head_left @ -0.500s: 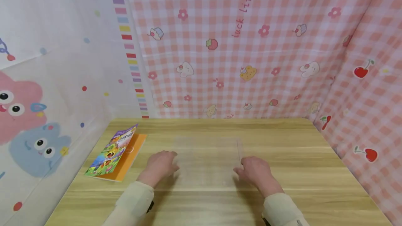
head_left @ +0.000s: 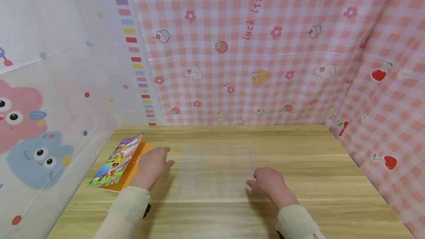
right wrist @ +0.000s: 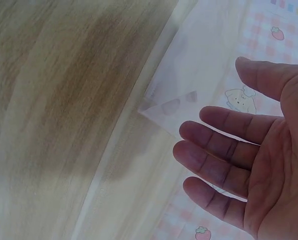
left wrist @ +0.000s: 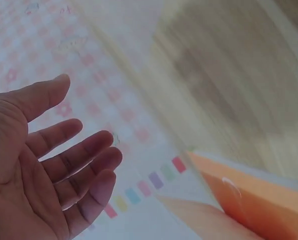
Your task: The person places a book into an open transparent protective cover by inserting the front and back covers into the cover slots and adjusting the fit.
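A clear plastic sheet (head_left: 216, 172) lies flat on the wooden table, faint against the grain, with a visible strip along its right edge. My right hand (head_left: 269, 183) is at that right edge; in the right wrist view its fingers (right wrist: 219, 145) are spread and loosely bent near a corner of the sheet (right wrist: 169, 85), with nothing in the palm. Off the sheet's left side, my left hand (head_left: 154, 165) partly covers a colourful booklet (head_left: 116, 161) in the head view. Its fingers (left wrist: 79, 160) are relaxed and apart, empty, beside the booklet's orange inside (left wrist: 259, 200).
The booklet stands partly opened at the table's left, its cartoon cover raised over the orange page. Printed cloth hangs behind the table (head_left: 299, 150) and along both sides: pink checked cloth (head_left: 206, 58) at the back and right, white cloth (head_left: 83, 84) at left.
My left hand has moved left and slightly away from me, from the sheet's left edge to the booklet. The right hand stays nearly in place. The head view has shifted slightly.
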The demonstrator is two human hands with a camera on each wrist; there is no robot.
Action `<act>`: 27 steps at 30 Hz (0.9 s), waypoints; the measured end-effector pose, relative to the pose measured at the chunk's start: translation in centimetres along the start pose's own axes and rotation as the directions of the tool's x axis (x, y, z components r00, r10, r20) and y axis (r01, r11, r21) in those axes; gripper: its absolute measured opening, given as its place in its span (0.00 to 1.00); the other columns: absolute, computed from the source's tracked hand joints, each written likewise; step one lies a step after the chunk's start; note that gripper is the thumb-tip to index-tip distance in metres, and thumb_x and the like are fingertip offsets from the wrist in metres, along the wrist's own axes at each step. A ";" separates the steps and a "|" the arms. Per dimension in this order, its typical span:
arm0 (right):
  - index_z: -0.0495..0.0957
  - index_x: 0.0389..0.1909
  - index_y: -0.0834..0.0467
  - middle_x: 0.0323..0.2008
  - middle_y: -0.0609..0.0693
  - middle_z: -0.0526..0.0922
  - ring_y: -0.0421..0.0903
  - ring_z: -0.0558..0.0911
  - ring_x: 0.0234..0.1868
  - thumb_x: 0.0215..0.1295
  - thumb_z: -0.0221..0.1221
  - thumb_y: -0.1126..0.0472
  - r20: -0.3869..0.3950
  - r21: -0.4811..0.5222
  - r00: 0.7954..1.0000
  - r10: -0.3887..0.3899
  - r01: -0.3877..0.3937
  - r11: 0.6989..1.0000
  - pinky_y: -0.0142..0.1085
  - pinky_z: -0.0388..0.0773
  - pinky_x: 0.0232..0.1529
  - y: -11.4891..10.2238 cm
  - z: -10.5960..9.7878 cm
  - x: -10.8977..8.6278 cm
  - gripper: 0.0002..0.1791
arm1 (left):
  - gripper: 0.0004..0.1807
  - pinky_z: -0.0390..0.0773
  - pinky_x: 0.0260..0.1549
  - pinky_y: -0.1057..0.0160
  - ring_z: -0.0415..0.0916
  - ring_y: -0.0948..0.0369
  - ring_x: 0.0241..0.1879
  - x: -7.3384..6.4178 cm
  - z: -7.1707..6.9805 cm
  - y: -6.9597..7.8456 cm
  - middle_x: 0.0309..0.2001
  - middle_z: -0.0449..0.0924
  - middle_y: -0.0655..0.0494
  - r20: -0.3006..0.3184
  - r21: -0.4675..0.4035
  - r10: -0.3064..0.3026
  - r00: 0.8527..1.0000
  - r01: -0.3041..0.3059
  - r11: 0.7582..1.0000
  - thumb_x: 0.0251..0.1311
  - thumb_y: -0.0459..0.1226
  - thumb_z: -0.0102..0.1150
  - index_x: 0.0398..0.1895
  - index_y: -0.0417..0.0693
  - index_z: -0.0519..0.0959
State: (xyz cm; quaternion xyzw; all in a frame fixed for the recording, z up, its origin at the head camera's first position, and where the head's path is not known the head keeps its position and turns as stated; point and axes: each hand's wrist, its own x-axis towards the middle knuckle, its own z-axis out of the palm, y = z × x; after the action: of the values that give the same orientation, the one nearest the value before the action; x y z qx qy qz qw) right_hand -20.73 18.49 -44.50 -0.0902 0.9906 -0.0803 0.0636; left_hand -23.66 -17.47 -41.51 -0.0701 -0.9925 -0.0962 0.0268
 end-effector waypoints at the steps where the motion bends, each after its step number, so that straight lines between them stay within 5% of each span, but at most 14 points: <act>1: 0.79 0.28 0.58 0.26 0.50 0.79 0.50 0.79 0.29 0.64 0.63 0.46 0.000 0.002 1.000 -0.001 0.001 1.000 0.48 0.77 0.33 0.0 0.0 0.0 0.18 | 0.27 0.81 0.35 0.44 0.81 0.44 0.42 0.0 -0.3 -0.3 0.48 0.82 0.39 -0.006 -0.005 -0.006 1.000 0.006 1.000 0.60 0.45 0.68 0.58 0.38 0.78; 11: 0.79 0.29 0.58 0.26 0.51 0.79 0.50 0.79 0.30 0.63 0.63 0.46 -0.004 -0.002 1.000 0.000 0.000 1.000 0.49 0.77 0.33 -0.1 -0.2 -0.1 0.18 | 0.25 0.79 0.28 0.41 0.82 0.40 0.37 0.0 -2.9 -4.1 0.47 0.83 0.36 -0.098 -0.056 -0.083 0.992 0.078 0.995 0.67 0.47 0.59 0.55 0.35 0.79; 20: 0.81 0.34 0.59 0.31 0.53 0.82 0.53 0.81 0.34 0.63 0.63 0.46 -0.006 -0.008 1.000 -0.008 0.008 1.000 0.50 0.78 0.35 -0.2 -0.2 -0.1 0.18 | 0.29 0.75 0.25 0.43 0.79 0.39 0.39 -0.4 -4.0 -7.2 0.49 0.80 0.33 0.009 -0.123 -0.260 0.966 0.259 0.958 0.71 0.51 0.49 0.61 0.35 0.74; 27: 0.81 0.33 0.60 0.32 0.54 0.83 0.55 0.82 0.36 0.63 0.63 0.47 -0.024 -0.016 1.000 -0.017 0.016 1.000 0.51 0.78 0.36 -0.1 -0.2 -0.4 0.18 | 0.29 0.73 0.33 0.36 0.75 0.32 0.46 -0.8 -3.9 -10.1 0.54 0.75 0.27 0.066 -0.111 -0.340 0.938 0.345 0.932 0.71 0.46 0.44 0.62 0.31 0.70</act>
State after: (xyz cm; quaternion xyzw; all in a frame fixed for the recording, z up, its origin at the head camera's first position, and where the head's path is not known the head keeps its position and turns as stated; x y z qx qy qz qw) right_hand -20.41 18.53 -44.23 -0.0978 0.9912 -0.0743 0.0503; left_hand -24.15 -28.20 -39.65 0.1002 -0.9822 -0.1579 -0.0175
